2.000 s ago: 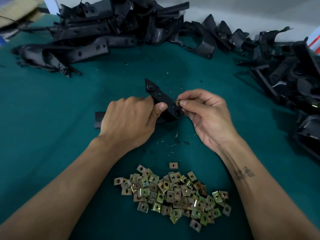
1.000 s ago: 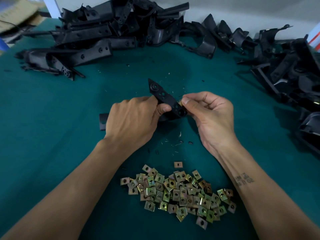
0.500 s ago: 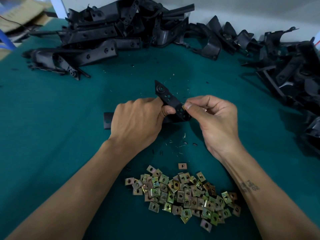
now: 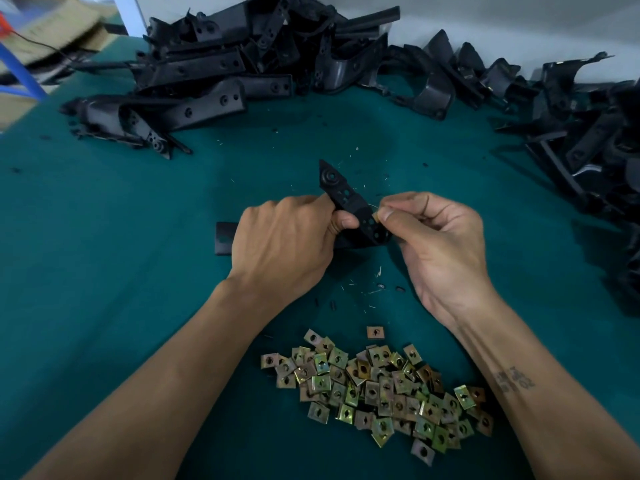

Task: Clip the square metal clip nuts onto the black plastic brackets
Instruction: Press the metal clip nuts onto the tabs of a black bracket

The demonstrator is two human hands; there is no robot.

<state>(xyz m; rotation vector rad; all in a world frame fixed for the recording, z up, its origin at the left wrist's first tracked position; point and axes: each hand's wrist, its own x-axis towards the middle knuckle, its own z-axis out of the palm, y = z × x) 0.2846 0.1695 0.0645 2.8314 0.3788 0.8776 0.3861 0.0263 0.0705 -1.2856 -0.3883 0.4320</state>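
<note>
The person is holding one black bracket (image 4: 349, 202) up off the green tabletop (image 4: 104, 271) near the middle of the view, tilted so its holed strip is facing the eyes, probably so the edge that takes the nut is easy to see and reach. The left hand (image 4: 284, 244) is wrapping its curled fingers around the bracket's lower part, with the thumb pressing on the front face to steady it. The right hand (image 4: 440, 237), at about 3 o'clock of the bracket, is pinching a small clip nut (image 4: 375, 216) between thumb and forefinger, its other fingers loosely curled, and is pressing it against the bracket's right edge; how far it is seated cannot be told. A heap of loose clip nuts (image 4: 377, 386) is lying at 6 o'clock, close to the forearms, likely for quick picking. Piles of brackets (image 4: 207, 67) are waiting at 11 o'clock and round to 2 o'clock.
</note>
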